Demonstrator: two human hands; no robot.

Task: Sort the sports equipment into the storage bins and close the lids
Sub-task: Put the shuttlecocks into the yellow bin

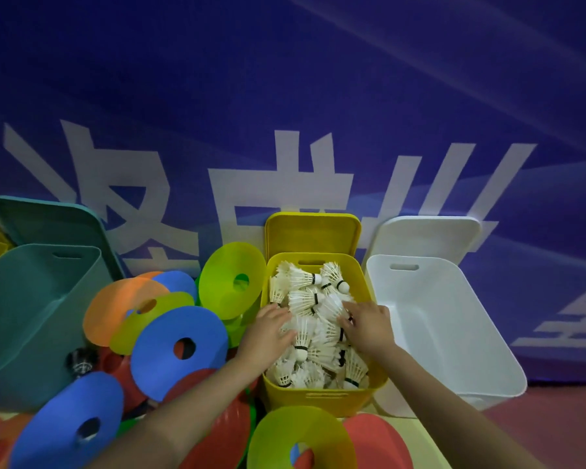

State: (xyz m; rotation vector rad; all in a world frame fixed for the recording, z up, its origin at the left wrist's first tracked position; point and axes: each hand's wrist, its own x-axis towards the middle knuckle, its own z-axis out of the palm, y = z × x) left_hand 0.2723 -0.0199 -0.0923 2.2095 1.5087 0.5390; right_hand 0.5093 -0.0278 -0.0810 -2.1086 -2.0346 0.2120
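- Left hand (pixel 268 328) lies flat, fingers relaxed, on the shuttlecocks (pixel 313 328).
- Right hand (pixel 366 324) presses beside it; whether it pinches one is unclear.
- Shuttlecocks fill the yellow bin (pixel 322 399).
- Probably featherlight and crushable: lift by the cork.

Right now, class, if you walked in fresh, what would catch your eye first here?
First, the yellow bin at centre, heaped with white shuttlecocks, both hands on the pile: left hand, right hand. Next, the bright disc cones scattered left and in front of it. Then the white bin on the right, with nothing visible inside, its lid off.
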